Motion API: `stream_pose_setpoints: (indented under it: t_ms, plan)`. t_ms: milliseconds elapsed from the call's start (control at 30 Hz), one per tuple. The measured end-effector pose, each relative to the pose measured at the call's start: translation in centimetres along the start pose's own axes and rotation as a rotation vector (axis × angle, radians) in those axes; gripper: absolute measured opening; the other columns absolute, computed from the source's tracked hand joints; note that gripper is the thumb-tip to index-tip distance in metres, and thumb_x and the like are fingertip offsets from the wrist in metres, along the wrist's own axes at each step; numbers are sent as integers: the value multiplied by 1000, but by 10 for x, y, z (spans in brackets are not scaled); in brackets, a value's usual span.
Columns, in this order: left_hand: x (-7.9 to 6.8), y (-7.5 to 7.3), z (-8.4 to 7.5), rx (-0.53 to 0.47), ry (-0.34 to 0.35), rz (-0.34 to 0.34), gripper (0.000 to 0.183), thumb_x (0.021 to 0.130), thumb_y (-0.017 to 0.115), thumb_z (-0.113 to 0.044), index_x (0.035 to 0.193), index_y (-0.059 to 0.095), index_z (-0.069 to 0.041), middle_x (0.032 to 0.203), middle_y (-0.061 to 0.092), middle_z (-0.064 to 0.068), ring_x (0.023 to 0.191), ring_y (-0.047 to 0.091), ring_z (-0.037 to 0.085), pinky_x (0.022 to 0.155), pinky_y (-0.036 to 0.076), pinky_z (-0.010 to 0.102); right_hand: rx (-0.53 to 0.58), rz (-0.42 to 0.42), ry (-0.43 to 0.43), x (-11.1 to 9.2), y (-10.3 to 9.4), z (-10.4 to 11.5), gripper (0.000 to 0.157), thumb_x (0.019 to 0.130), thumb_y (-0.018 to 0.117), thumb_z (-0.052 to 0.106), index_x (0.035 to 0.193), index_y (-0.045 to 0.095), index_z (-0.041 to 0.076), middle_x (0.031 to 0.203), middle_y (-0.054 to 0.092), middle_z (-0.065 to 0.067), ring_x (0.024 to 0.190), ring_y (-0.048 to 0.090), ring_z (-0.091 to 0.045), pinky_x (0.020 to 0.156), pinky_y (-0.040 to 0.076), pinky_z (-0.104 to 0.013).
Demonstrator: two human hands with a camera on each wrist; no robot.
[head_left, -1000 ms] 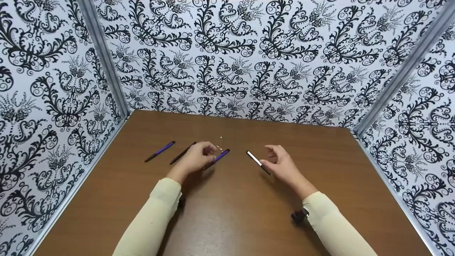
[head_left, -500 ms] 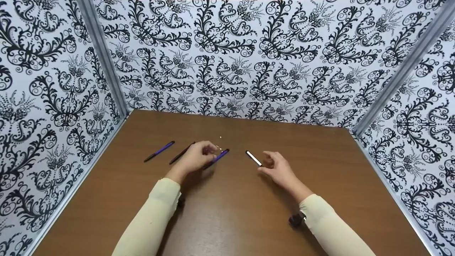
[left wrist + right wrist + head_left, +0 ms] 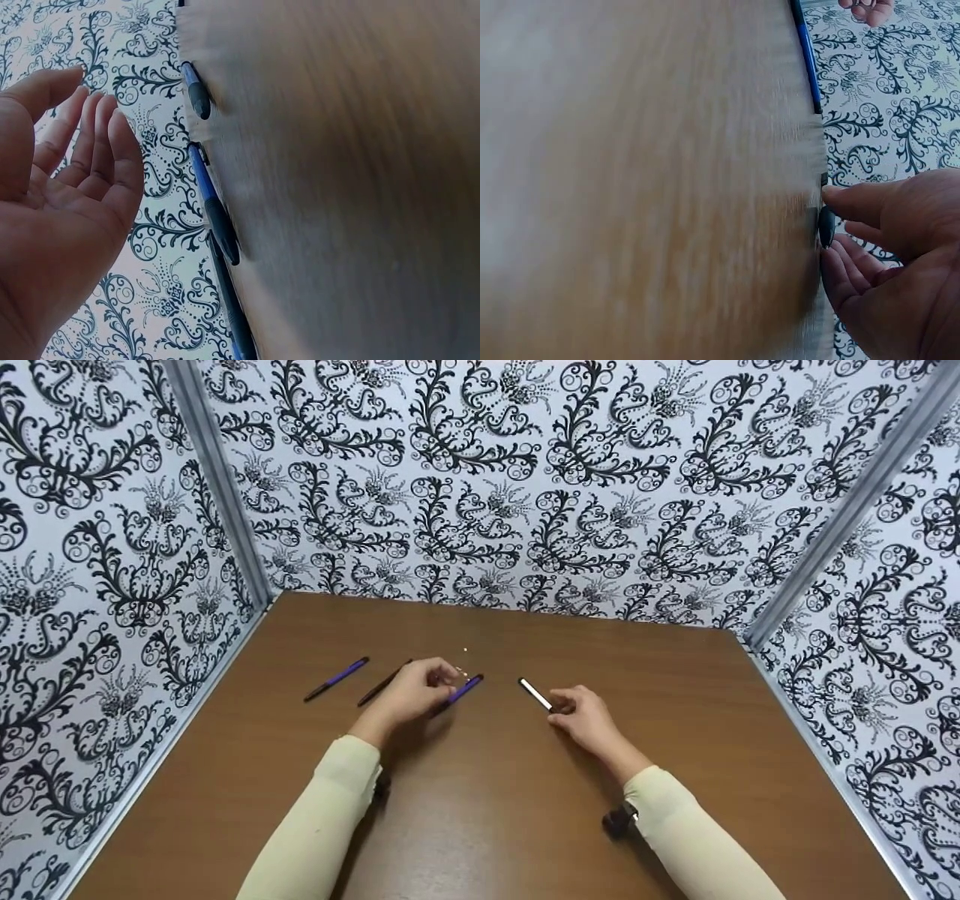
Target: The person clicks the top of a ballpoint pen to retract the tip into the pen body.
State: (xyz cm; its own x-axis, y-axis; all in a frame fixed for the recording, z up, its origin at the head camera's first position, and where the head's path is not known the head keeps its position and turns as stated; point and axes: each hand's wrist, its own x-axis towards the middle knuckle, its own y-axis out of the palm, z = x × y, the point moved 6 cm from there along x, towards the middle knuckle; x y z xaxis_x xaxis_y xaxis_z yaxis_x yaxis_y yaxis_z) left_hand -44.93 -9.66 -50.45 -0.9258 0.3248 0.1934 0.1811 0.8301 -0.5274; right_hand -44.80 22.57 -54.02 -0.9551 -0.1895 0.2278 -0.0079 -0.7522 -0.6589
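My right hand (image 3: 589,720) is at the dark end of a white-barrelled pen (image 3: 535,694) lying on the table. In the right wrist view its thumb and fingers stand on either side of the pen's black tip (image 3: 826,227), with a small gap between thumb and tip. My left hand (image 3: 414,690) hovers over a blue pen with black ends (image 3: 466,690), overlapping its lower part in the head view. The left wrist view shows that hand (image 3: 75,172) with fingers loosely bent and nothing between them, apart from the pens.
Left of the left hand lie a black pen (image 3: 375,691) and another blue and black pen (image 3: 337,679), both slanted. Patterned walls (image 3: 480,510) with metal posts (image 3: 847,502) enclose the brown table (image 3: 480,825) at the back and sides.
My right hand has come slightly down and left, over the white pen's dark end, and its index finger and thumb have drawn closer together. The left hand stays nearly still.
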Motion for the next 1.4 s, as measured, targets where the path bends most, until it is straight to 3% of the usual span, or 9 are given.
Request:
stream_pose_setpoints:
  t_ms: [300,600,700,1100,1400]
  plan:
    - [-2,-1,-2,-1,-10,10,24,101,75,-4,124,75,1,114,77,10,104,69,23,96,57,42,13,42,-1,4,3,2,36,86,86,-8,122,79,-9,104,70,-18,99,73,-36,84,55,-30]
    - [-5,-2,-3,-20,-3,4,19,101,74,-3,120,77,-7,110,76,6,105,69,27,94,57,42,-42,56,-9,4,0,4,24,89,85,-7,112,83,-6,100,75,-16,96,70,-33,84,57,-38]
    - [-6,-2,-4,-22,3,9,21,101,74,-3,122,76,-4,111,76,6,105,69,27,95,56,43,-63,51,-22,4,-1,6,22,88,85,-6,110,84,-4,98,76,-15,95,70,-33,85,57,-41]
    - [-5,0,-3,-26,-21,8,24,101,75,-3,124,75,0,109,76,6,103,69,23,96,57,43,-77,65,-52,3,-2,6,18,90,83,-6,107,86,-2,97,77,-12,95,69,-31,87,55,-43]
    - [-3,2,-3,-32,-9,12,20,101,74,-3,121,76,-5,112,77,9,105,70,23,97,57,41,-37,48,-54,3,-4,5,18,93,80,-7,108,85,1,100,76,-10,95,67,-26,87,53,-39]
